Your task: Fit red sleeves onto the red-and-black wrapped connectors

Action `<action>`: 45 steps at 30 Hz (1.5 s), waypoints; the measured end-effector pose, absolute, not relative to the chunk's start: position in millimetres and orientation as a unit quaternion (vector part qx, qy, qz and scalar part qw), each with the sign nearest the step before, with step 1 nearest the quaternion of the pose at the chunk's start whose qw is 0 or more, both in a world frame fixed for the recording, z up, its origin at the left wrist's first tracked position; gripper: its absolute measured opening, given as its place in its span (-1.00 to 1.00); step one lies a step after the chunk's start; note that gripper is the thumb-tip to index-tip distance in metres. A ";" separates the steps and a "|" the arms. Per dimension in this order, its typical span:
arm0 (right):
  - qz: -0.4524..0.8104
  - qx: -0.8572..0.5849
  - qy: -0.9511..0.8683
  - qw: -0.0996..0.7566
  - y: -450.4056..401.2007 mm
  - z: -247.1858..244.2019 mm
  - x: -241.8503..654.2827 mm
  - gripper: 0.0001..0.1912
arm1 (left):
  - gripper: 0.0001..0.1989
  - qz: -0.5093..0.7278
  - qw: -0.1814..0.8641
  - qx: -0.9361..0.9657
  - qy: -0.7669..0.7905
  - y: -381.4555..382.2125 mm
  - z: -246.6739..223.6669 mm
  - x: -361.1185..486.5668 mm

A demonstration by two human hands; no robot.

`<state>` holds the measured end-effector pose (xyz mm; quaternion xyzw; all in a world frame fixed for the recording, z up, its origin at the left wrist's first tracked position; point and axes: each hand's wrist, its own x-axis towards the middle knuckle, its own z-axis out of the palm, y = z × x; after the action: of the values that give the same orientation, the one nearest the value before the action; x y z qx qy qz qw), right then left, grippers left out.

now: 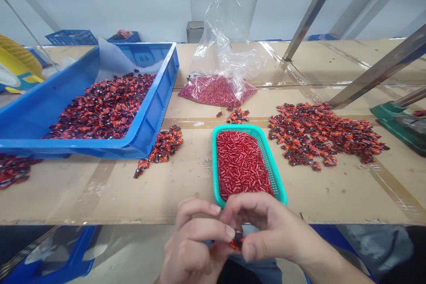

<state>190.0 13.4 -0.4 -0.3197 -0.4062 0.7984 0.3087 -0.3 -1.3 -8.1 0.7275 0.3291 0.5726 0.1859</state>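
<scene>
While one green basket [233, 128] full of red tubes [242, 164], too many to count, stands on the cardboard-covered table [186, 182], two hands meet at its near edge. Left of the basket is one large blue tray [156, 111] heaped with red, orange and black pieces; behind the basket sits one clear bag [226, 55] of similar tubes. Four piles of pieces lie on the table: one big pile [319, 133] right of the basket, a few pieces [238, 116] just behind it, a small pile [166, 144] to its left, another [15, 171] farther left. The left hand [198, 239] and right hand [266, 226], fingers curled nearly together, pinch one black-and-orange piece [237, 238] between them, on the basket's near side; whether either touches the rim I cannot tell.
</scene>
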 end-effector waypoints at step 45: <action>-0.169 -0.657 -0.692 0.246 79.8 -51.6 329.6 -0.26 | -0.85 0.353 -0.008 0.748 0.561 132.4 -67.3 -97.8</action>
<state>329.6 79.8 -51.6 -0.6571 -0.6922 -0.1690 0.2459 -97.8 132.4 -67.3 0.7484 0.5612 0.3534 -0.0084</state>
